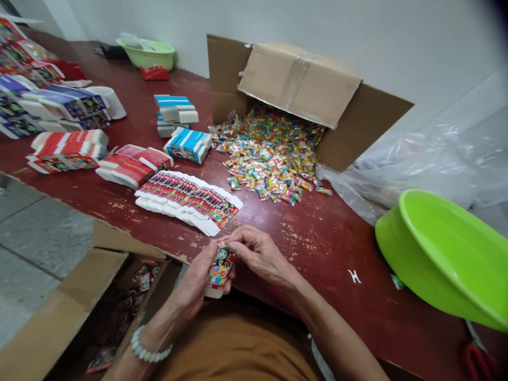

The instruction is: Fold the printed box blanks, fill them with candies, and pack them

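Left hand [199,276] grips a small printed carton [220,268]; right hand [260,253] pinches its top end. Probably light, easily creased card, best held by its sides.

Open tabletop [321,243] between candy pile [270,159] and green basin [408,262].
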{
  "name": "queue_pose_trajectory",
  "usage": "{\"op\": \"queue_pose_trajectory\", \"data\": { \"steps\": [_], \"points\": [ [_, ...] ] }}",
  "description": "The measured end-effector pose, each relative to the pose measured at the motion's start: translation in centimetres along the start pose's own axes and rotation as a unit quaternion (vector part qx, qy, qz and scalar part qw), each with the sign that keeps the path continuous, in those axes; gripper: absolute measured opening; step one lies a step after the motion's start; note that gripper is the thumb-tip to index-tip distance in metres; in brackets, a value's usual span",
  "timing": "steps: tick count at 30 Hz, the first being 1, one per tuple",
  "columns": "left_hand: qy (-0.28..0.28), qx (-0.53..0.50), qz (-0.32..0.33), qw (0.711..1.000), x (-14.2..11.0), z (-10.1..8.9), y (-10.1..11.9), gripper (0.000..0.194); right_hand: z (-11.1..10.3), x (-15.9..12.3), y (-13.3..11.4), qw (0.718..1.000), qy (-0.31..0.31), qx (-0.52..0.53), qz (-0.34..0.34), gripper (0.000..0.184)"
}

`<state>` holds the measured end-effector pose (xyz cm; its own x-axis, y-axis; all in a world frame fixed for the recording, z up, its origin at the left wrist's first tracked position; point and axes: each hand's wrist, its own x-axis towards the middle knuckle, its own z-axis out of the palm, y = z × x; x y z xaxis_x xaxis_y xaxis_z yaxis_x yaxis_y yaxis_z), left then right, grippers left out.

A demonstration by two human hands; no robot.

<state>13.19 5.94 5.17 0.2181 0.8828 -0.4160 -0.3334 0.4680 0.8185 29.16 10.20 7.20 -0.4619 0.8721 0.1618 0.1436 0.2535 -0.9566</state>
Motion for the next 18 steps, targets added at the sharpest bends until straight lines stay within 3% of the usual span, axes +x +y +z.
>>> {"op": "queue_pose_trajectory", "data": {
  "steps": [3, 5, 7, 9, 11, 12, 15, 18],
  "points": [
    [-0.016, -0.043, -0.038, 0.998, -0.4, 0.1, -0.4, 0.056, -0.3, -0.1, 1.3, 0.999, -0.032, -0.014, -0.005, 0.016],
    [-0.027, -0.065, -0.055, 0.996, -0.9, 0.0, -0.8, 0.053, -2.3, 0.5, 2.7, 0.998, -0.039, -0.046, -0.001, 0.021],
    [-0.029, -0.073, -0.077, 0.994, -1.6, -0.4, -1.2, 0.046, -6.0, 1.8, 4.4, 0.987, 0.062, -0.148, 0.014, 0.027],
    [-0.013, -0.069, -0.106, 0.992, -2.2, -1.2, -1.4, 0.043, -10.5, 3.3, 6.3, 0.923, 0.199, -0.321, 0.075, 0.039],
    [0.019, -0.047, -0.117, 0.992, -2.8, -2.7, -1.4, 0.042, -14.4, 4.6, 8.1, 0.851, 0.228, -0.436, 0.182, 0.062],
    [0.035, -0.027, -0.108, 0.993, -3.1, -3.6, -1.3, 0.041, -15.7, 5.0, 8.9, 0.846, 0.22, -0.444, 0.196, 0.068],
    [0.048, 0.088, -0.075, 0.992, -3.9, -7.1, -1.1, 0.044, -16.0, 4.8, 10.4, 0.852, 0.185, -0.456, 0.178, 0.063],
    [0.008, 0.184, -0.088, 0.979, -4.8, -10.6, -1.3, 0.048, -12.6, 3.0, 10.8, 0.868, 0.147, -0.455, 0.133, 0.054]
  ]
}}
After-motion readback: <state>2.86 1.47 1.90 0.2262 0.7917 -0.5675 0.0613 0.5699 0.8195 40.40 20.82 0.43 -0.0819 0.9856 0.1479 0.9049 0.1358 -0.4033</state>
